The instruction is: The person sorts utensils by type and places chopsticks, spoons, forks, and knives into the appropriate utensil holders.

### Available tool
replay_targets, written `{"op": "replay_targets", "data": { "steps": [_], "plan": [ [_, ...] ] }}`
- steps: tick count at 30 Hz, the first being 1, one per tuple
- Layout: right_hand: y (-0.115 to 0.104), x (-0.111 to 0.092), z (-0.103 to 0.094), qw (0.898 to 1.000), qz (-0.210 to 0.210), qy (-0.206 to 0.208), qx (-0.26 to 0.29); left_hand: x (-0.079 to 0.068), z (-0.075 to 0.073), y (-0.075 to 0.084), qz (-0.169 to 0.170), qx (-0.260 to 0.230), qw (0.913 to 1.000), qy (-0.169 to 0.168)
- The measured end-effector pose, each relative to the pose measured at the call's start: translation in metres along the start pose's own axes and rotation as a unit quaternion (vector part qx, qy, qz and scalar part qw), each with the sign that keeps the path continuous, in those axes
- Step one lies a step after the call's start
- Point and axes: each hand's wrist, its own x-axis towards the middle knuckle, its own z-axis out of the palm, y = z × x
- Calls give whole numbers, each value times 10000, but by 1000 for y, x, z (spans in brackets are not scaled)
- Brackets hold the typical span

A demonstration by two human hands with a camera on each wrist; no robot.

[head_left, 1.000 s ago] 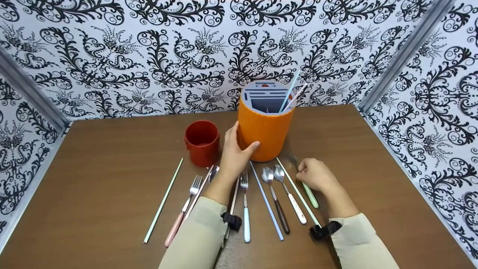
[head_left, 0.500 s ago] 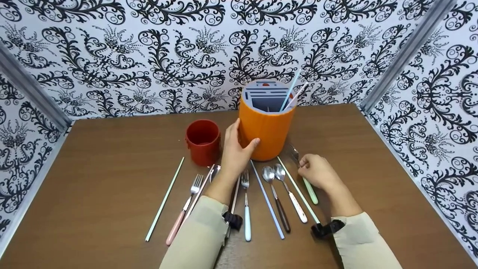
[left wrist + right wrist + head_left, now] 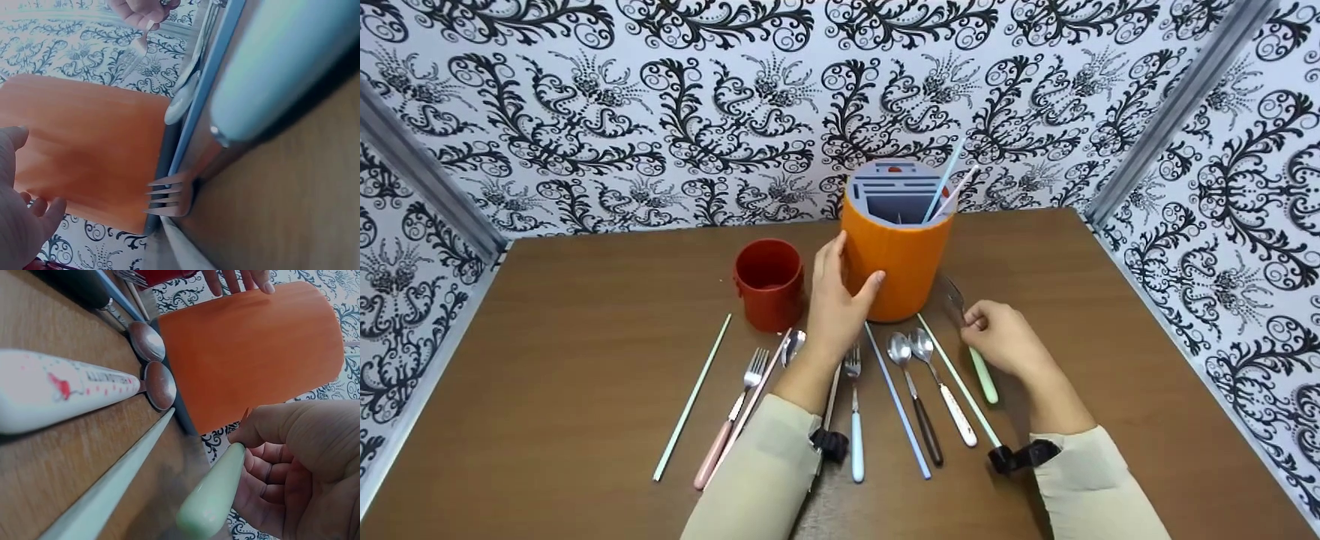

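My right hand (image 3: 997,339) pinches a fork with a light green handle (image 3: 211,495) near the top of that handle. Its metal tines (image 3: 954,292) point away toward the back wall, beside the orange utensil holder (image 3: 896,262). Against the left side of that holder lies my left hand (image 3: 836,307), thumb on the front and fingers extended along the side. The holder's grey slotted top (image 3: 896,184) carries a light blue chopstick (image 3: 945,180) and a pale pink one (image 3: 960,191). In the right wrist view, the fork handle hangs over the table and the tines are mostly hidden.
A red cup (image 3: 769,289) stands left of the holder. In front lie a pink-handled fork (image 3: 727,427), a blue-handled fork (image 3: 856,435), a brown-handled spoon (image 3: 922,427), a white-handled spoon (image 3: 952,409) and several chopsticks. Another spoon (image 3: 793,346) is partly covered. Patterned walls enclose the table.
My right hand has moved slightly away from me with the green-handled fork, whose handle end has shifted toward the holder. My left hand has slid a little up the holder's side.
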Motion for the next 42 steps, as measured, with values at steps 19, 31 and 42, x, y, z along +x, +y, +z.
{"op": "replay_targets", "data": {
  "steps": [19,31,42],
  "plan": [
    [-3,-2,-8,9973,-164,484,533,-5,-59,7,1496,894,9819,743],
    [2,-1,-7,9863,-73,791,1443,-5,-92,-18,1024,1075,9802,1310],
    [-2,1,-8,9745,82,929,2043,-2,-116,-38,-851,791,9911,643]
  ]
}}
